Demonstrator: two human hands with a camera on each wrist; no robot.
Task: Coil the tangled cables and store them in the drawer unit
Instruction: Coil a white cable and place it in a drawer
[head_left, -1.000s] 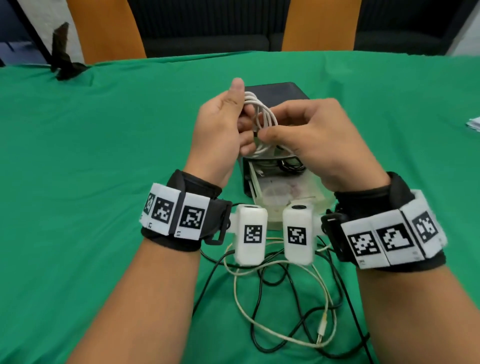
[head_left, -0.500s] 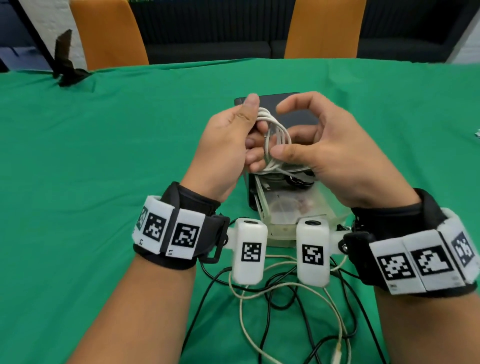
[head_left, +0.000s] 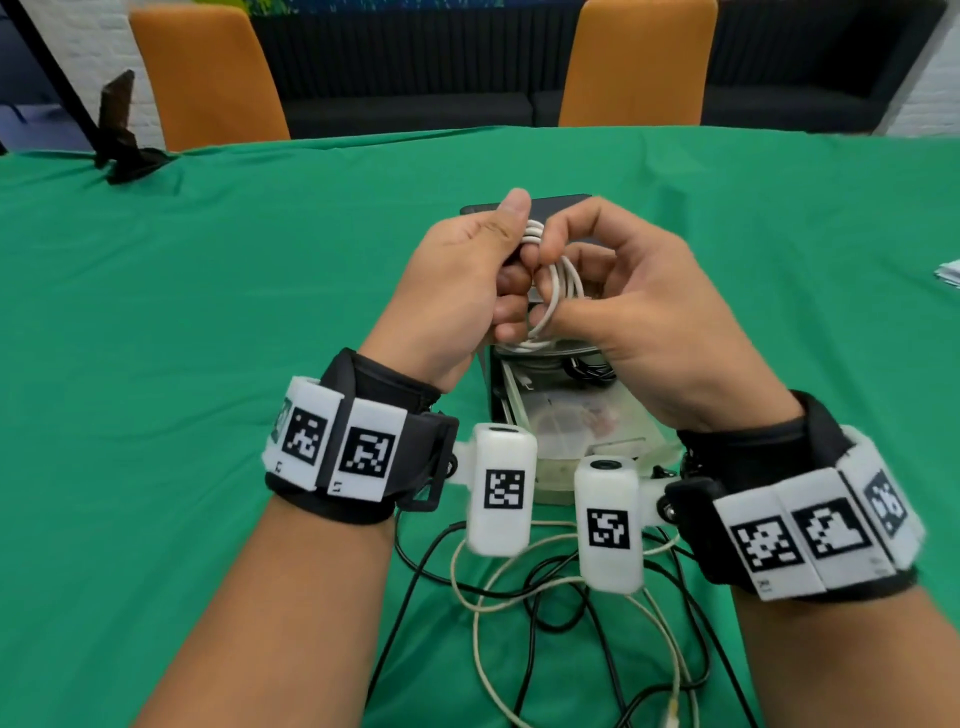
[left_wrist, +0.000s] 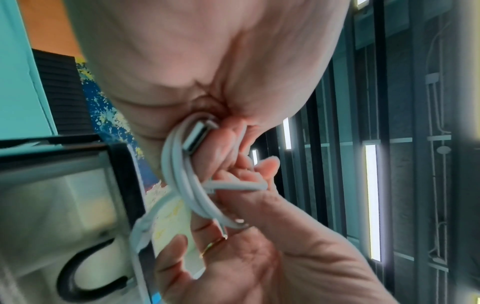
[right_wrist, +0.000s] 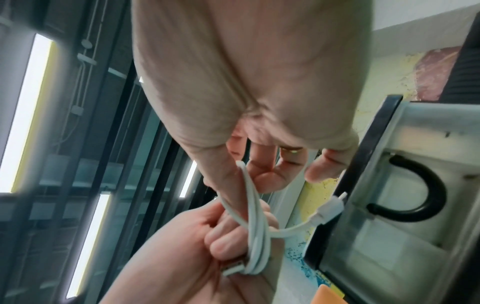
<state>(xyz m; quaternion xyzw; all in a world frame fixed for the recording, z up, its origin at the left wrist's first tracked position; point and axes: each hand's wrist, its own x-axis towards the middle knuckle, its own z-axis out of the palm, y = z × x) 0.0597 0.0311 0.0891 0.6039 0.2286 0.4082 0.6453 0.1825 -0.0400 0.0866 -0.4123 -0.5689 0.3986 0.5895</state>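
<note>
A white cable (head_left: 560, 291) is wound into a small coil and held up between both hands, above the black drawer unit (head_left: 566, 201). My left hand (head_left: 457, 280) grips the coil, fingers curled round it with the thumb on top; the USB plug (left_wrist: 193, 137) lies against its fingers. My right hand (head_left: 639, 312) pinches a strand of the coil with thumb and forefinger, its other fingers loosely curled. The cable's other plug (right_wrist: 330, 207) sticks out free. The unit's clear drawer (head_left: 571, 415) is pulled out below my hands, with a black cable (right_wrist: 428, 191) inside.
Tangled black and cream cables (head_left: 519, 623) lie on the green tablecloth (head_left: 208, 364) under my wrists, near the table's front. Two orange chairs (head_left: 208, 78) stand behind the far edge. A black stand (head_left: 119, 145) sits at the far left, white papers (head_left: 948, 273) at the right edge.
My right hand let its forefinger off the coil, then curled it over the top and carried a strand round the coil. The left hand kept its grip throughout.
</note>
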